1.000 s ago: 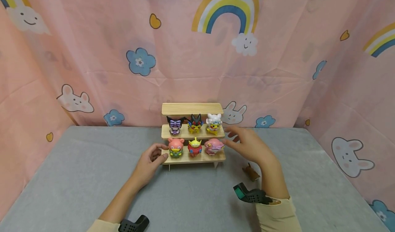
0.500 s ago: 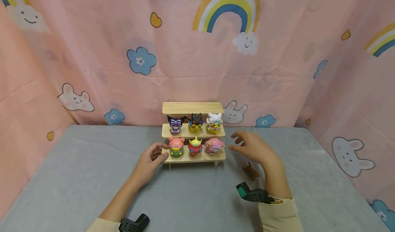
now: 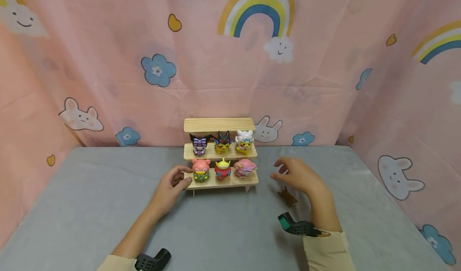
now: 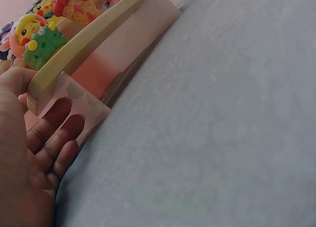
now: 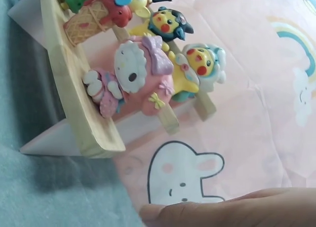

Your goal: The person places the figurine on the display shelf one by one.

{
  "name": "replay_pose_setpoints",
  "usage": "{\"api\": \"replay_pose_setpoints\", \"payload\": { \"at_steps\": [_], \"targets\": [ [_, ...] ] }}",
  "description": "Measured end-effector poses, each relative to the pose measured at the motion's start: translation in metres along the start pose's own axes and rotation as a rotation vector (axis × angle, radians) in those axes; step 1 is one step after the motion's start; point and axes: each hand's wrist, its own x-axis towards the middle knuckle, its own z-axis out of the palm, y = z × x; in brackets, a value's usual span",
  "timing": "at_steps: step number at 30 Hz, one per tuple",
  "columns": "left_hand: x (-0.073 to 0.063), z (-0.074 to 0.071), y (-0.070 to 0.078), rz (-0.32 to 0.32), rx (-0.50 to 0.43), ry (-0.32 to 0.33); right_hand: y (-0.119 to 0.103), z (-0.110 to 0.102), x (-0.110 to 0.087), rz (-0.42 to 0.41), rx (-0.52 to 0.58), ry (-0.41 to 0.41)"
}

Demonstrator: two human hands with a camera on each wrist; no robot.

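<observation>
A tiered wooden display stand point(image 3: 219, 125) stands near the back of the table. My left hand point(image 3: 169, 189) holds the left end of its lowest shelf point(image 4: 79, 54), with several fingers extending below the board beside the leg. Closest to that hand is a pink-hooded figurine point(image 3: 200, 170) with a green body. A red figurine point(image 3: 222, 170) with a yellow-green top and a pink figurine point(image 3: 245, 168) with a bow share this shelf. To the right of the stand my right hand point(image 3: 297, 174) hovers, loosely curled and holding nothing.
On the middle shelf sit a purple-black figurine point(image 3: 199, 145), a dark-hooded yellow one point(image 3: 222, 143) and a white-hooded yellow one point(image 3: 244, 141). A small brown object point(image 3: 287, 197) lies on the grey table point(image 3: 223, 231) beside my right forearm. Behind hangs a pink curtain point(image 3: 201, 87).
My right hand has moved away from the stand to the right. The left hand keeps its place at the shelf, and the head view has shifted slightly.
</observation>
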Motion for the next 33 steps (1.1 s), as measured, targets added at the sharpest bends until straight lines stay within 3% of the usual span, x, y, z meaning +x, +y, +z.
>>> {"api": "replay_pose_setpoints", "payload": {
  "at_steps": [6, 16, 22, 27, 33],
  "targets": [
    [0.001, 0.001, 0.001, -0.013, -0.007, 0.005, 0.011, -0.004, -0.008, 0.019, -0.004, -0.073],
    [0.0, 0.001, 0.001, 0.001, -0.003, 0.002, 0.026, 0.005, -0.006, 0.127, 0.03, -0.171],
    [0.0, 0.001, -0.003, 0.021, 0.01, 0.002, 0.031, 0.012, -0.004, 0.093, 0.1, -0.211],
    [0.0, 0.0, -0.004, 0.013, 0.017, 0.007, 0.034, 0.017, 0.0, 0.047, 0.16, -0.192],
    [-0.001, 0.001, -0.001, 0.007, 0.012, 0.001, 0.036, 0.022, 0.012, -0.055, 0.165, -0.039]
  ]
}}
